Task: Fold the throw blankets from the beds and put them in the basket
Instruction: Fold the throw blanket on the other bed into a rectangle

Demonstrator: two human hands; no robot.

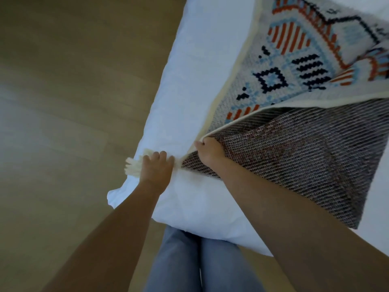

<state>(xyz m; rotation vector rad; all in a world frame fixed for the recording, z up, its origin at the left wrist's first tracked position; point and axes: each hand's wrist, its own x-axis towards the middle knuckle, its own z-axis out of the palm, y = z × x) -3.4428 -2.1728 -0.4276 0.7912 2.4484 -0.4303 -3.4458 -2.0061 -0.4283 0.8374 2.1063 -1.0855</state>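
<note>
While the left hand (pixel 156 166) clutches a cream tassel (pixel 132 166) at the near corner of the bed (pixel 189 81), the right hand (pixel 210 153) grips the folded-back edge of the patterned throw blanket (pixel 284 70).

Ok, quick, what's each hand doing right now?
Left hand: grips the tasselled corner of the throw blanket.
Right hand: grips the same blanket's folded-over edge.

White bed (pixel 189 60) carries patterned throw blanket (pixel 284 70).

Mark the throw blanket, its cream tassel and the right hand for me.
throw blanket (pixel 294 66): head view, on its patterned top face.
cream tassel (pixel 132 166): head view, on the loose strands.
right hand (pixel 210 152): head view, on the back of the hand gripping the blanket's edge.
</note>
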